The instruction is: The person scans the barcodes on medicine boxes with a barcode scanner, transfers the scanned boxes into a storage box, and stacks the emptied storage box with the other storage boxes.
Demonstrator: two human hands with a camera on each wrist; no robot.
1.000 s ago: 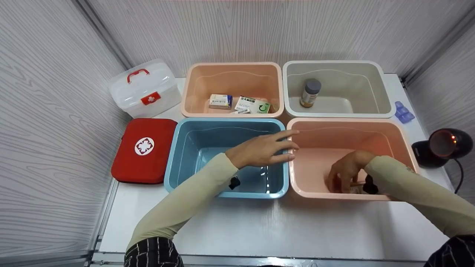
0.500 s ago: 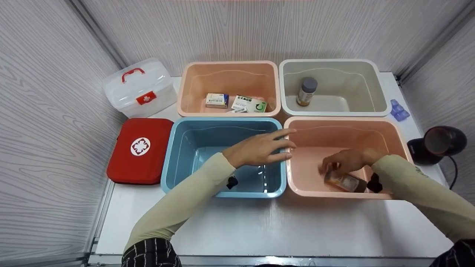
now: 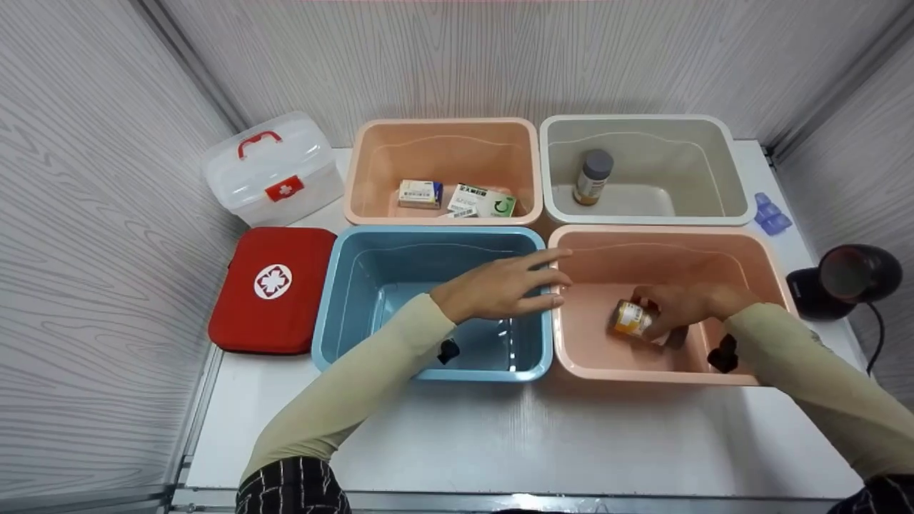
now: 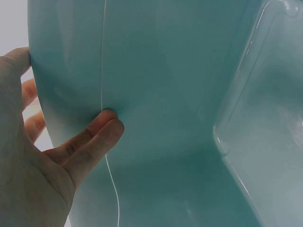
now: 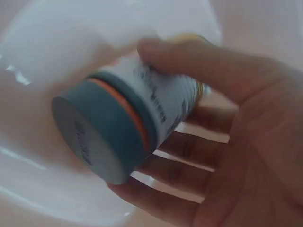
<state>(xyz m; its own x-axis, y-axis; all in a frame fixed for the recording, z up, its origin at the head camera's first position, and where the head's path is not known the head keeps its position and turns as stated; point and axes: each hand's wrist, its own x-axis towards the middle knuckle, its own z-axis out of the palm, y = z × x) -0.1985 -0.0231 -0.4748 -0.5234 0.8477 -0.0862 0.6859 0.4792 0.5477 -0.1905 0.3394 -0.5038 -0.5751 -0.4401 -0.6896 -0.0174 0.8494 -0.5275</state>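
In the pink bin point(image 3: 600, 371) at the front right, my right hand point(image 3: 689, 307) holds a medicine bottle point(image 3: 632, 319) with a yellow-and-white label. The right wrist view shows my thumb across the label, fingers under the far side, and the bottle's teal lid point(image 5: 102, 127) with an orange ring tilted toward the camera. My left hand point(image 3: 496, 289) rests over the right rim of the blue bin point(image 3: 435, 230), fingers spread and nearly straight toward the pink bin. In the left wrist view, its thumb point(image 4: 92, 149) lies against the blue inner wall while other fingers pass behind it.
Behind, an orange bin point(image 3: 443, 123) contains medicine boxes point(image 3: 482, 200), and a grey-white bin point(image 3: 671, 207) contains another bottle point(image 3: 593, 177). A red first-aid case point(image 3: 271, 314) and a clear first-aid box point(image 3: 275, 171) stand left. A black scanner point(image 3: 846, 278) and purple pill organizer point(image 3: 771, 214) stand right.
My right hand has lifted the bottle from near the pink bin's front wall and turned its label upward. My left hand stays on the blue rim.
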